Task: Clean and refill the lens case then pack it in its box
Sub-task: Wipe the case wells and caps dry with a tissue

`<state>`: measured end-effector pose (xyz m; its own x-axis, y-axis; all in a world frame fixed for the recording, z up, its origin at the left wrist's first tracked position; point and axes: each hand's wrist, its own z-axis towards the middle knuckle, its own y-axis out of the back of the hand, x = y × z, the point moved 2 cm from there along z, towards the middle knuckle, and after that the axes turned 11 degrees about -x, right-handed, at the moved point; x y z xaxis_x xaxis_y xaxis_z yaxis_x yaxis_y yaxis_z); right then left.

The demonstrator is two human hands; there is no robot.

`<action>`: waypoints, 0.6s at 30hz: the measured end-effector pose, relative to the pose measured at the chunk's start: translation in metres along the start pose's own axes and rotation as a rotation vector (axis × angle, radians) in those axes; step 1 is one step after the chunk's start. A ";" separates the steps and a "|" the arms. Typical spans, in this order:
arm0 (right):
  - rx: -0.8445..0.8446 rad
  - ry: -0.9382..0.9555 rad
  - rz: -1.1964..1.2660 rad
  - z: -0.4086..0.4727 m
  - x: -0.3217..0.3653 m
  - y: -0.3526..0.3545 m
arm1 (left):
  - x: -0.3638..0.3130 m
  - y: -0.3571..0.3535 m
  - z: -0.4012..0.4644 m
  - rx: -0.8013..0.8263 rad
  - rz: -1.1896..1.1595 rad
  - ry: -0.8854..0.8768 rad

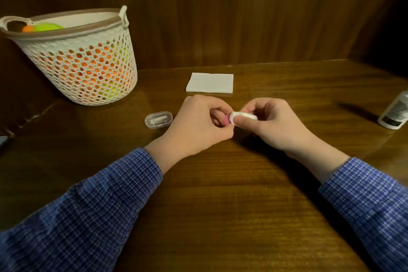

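- Wooden table [220,205], bearing everything.
- Woven basket [88,68], far left (orange and green inside).
- Folded tissue [209,83], beyond hands.
- Left hand [196,126], pinching pink cap [227,120].
- Right hand [271,123], gripping white lens case [242,115] above table.
- Clear box [158,119], left, shut.
- Bottle [395,115], far right.

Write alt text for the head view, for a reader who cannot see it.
Both hands hold a small white lens case above a wooden table; the left hand pinches its pink cap, the right hand grips the body. Nearby: clear plastic box, folded napkin, mesh basket, white bottle.
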<state>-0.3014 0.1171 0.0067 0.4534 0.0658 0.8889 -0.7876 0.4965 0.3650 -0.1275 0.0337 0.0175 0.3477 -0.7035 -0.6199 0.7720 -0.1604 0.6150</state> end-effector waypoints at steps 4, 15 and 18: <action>-0.004 0.077 0.011 -0.005 0.005 -0.001 | -0.001 0.002 -0.005 0.020 -0.202 0.088; -0.100 0.165 0.019 -0.019 0.015 -0.008 | -0.003 0.013 -0.010 0.083 -0.483 0.243; -0.160 0.442 -0.081 -0.028 0.024 -0.009 | -0.002 0.017 -0.013 0.207 -0.616 0.366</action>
<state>-0.2720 0.1382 0.0168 0.6722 0.3655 0.6438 -0.6838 0.6398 0.3508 -0.1085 0.0419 0.0227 0.0672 -0.1741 -0.9824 0.7808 -0.6038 0.1604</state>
